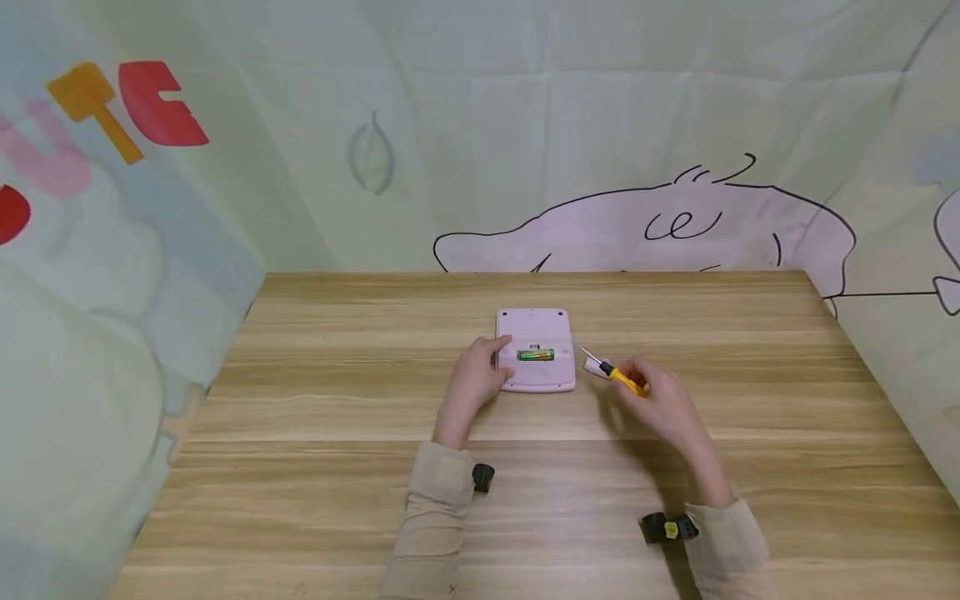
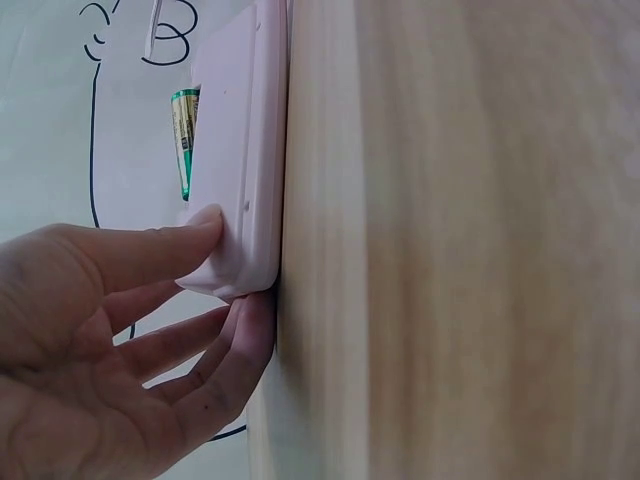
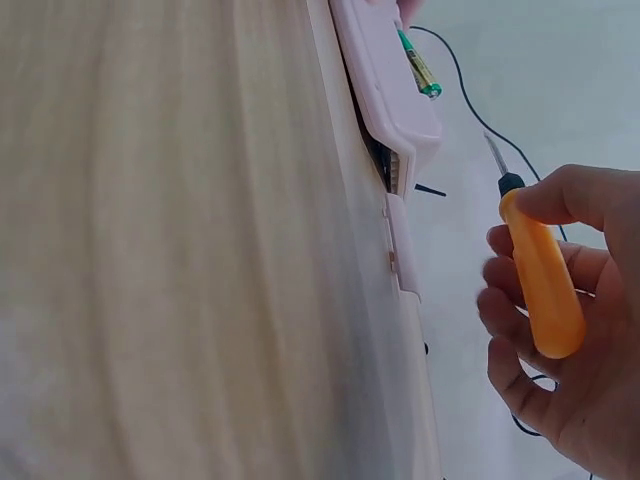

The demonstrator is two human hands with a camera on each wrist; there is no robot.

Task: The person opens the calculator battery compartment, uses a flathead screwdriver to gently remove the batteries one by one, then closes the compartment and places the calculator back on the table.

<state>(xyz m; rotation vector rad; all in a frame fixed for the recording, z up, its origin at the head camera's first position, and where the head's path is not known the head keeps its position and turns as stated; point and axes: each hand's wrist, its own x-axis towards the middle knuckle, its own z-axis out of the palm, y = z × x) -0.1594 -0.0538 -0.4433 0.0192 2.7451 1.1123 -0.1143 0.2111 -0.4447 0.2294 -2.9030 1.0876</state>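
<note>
A pale pink calculator [image 1: 535, 325] lies face down on the table, its battery compartment uncovered. In that compartment sits a green and gold battery [image 1: 536, 355], which stands a little proud of the back in the left wrist view. My left hand [image 1: 477, 372] grips the calculator's left edge, thumb on the back and fingers at the side. A screwdriver with a yellow handle [image 3: 543, 275] is held in my right hand [image 1: 663, 402]. Its tip is in the air by the calculator's right edge. Below the screwdriver, a small pink battery cover [image 1: 596, 367] lies on the table.
The wooden table [image 1: 337, 358] carries these things near its far side. Behind it hangs a pale cloth backdrop [image 1: 480, 125] with printed drawings and letters, which also covers both sides. Black camera straps [image 1: 663, 527] are on both wrists.
</note>
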